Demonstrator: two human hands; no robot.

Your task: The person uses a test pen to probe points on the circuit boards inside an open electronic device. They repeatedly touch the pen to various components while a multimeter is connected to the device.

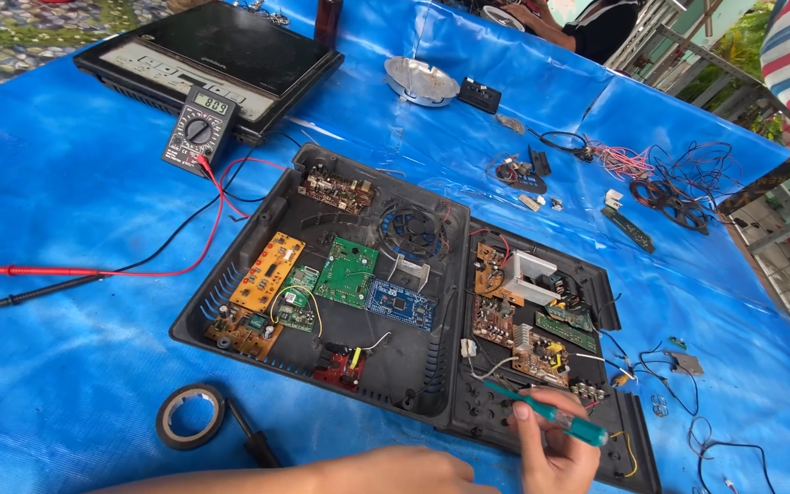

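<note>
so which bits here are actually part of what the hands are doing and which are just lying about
In use: right hand, green screwdriver, brown circuit board, black tray, left hand.

Lying about: multimeter, red probe, tape roll, wire tangle, metal dish.

The right hand holds a green screwdriver over the black tray of circuit boards.
</note>
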